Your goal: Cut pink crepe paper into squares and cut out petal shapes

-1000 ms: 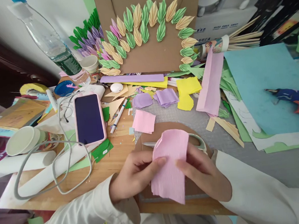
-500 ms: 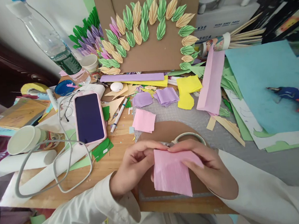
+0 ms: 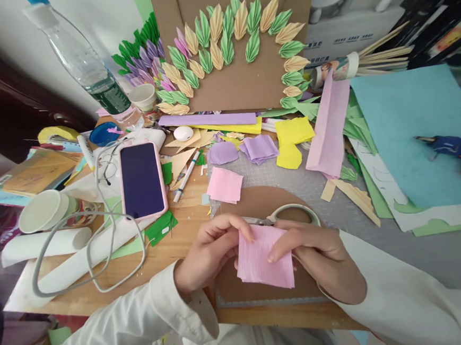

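A square stack of pink crepe paper (image 3: 264, 265) is held up between both hands, above a brown cardboard piece (image 3: 234, 294). My left hand (image 3: 210, 251) pinches its upper left corner. From the right, my right hand (image 3: 325, 255) grips the edge, thumb or finger lying across the front and the rest behind. Scissors (image 3: 297, 207) lie on the cardboard just beyond the hands, their blades partly covered by them. A second pink paper stack (image 3: 225, 185) rests farther back, near purple paper pieces (image 3: 258, 149) and yellow paper pieces (image 3: 294, 138).
Behind stands a cardboard panel (image 3: 239, 86) with pleated green and tan paper leaves. To the left are a phone (image 3: 142, 180), a looped cable (image 3: 39, 272), a paper cup (image 3: 44, 211) and a bottle (image 3: 99, 82). A glue gun (image 3: 452, 149) lies on blue paper (image 3: 393, 112) at right.
The pink stack's top edge, folded over earlier, now lies flat and the stack looks squarer. My right hand's fingers have shifted on it. The view has moved slightly.
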Available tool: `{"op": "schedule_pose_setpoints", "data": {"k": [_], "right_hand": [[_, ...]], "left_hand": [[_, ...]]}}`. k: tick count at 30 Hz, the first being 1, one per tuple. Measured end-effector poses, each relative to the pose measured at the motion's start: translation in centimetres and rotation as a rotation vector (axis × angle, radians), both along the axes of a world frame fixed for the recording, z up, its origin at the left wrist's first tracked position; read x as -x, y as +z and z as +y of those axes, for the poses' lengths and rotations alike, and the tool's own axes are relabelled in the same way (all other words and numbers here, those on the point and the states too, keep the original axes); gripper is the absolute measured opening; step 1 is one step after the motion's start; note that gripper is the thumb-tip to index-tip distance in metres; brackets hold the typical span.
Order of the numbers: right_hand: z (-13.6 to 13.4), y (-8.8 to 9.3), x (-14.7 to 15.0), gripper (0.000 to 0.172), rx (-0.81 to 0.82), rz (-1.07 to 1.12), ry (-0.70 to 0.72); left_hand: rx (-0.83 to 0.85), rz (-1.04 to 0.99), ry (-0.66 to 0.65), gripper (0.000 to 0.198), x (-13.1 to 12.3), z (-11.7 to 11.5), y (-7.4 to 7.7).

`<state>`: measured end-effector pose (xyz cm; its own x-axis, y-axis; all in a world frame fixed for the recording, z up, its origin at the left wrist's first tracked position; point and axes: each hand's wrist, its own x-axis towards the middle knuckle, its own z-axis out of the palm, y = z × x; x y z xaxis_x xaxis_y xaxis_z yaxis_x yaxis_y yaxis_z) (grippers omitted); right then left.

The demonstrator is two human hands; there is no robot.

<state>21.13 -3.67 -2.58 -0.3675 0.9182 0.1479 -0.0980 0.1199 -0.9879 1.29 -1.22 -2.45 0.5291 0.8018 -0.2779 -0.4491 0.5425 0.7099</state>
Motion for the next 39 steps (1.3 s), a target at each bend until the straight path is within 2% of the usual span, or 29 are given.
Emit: {"op": "schedule_pose_setpoints", "data": {"k": [2, 5, 11, 15, 18, 22, 25, 29, 33, 36, 39], "right_hand": [[0.1, 0.1, 0.0, 0.038, -0.052, -0.042, -0.026], [0.2, 0.3, 0.1, 0.037, -0.081, -0.065, -0.058], [0.1, 0.4, 0.3, 0.034, -0.004, -0.005, -0.004], [0.0, 0.3, 0.2, 0.034, -0.072, -0.061, -0.033], [-0.1, 0.3, 0.3, 0.034, -0.057, -0.074, -0.043], [-0.4, 0.5, 0.7, 0.019, 0.204, 0.147, 0.007], [-0.5, 0.7, 0.9, 0.023, 0.344, 0.244, 0.023], [-0.4, 1.1, 1.1, 0.016, 0.326, 0.106, -0.034], [-0.3, 1.0, 1.1, 0.024, 0.185, -0.066, -0.143], [-0.4, 0.8, 1.0, 0.023, 0.148, -0.147, -0.122], [-0.6, 0.7, 1.0, 0.023, 0.160, -0.163, -0.069]], "left_hand": [[0.009, 0.008, -0.024, 0.011, 0.1, 0.1, -0.1], [0.035, 0.004, -0.085, 0.023, 0.2, 0.3, -0.4], [-0.029, -0.024, -0.285, 0.048, 0.0, -0.1, -0.2], [-0.089, 0.104, -0.327, 0.031, -0.4, 0.0, 0.3], [-0.092, 0.149, -0.291, 0.024, -0.6, 0.1, 0.5], [-0.119, 0.179, -0.251, 0.022, -0.5, 0.0, 0.6], [-0.164, 0.202, -0.221, 0.022, -0.4, -0.2, 0.4], [-0.216, 0.247, -0.230, 0.024, -0.3, -0.6, 0.2], [-0.351, 0.336, -0.210, 0.021, -0.2, -0.7, 0.4], [-0.574, 0.451, -0.149, 0.023, -0.1, -0.5, 0.8], [-0.660, 0.524, -0.158, 0.037, 0.0, -0.2, 1.2]]}}
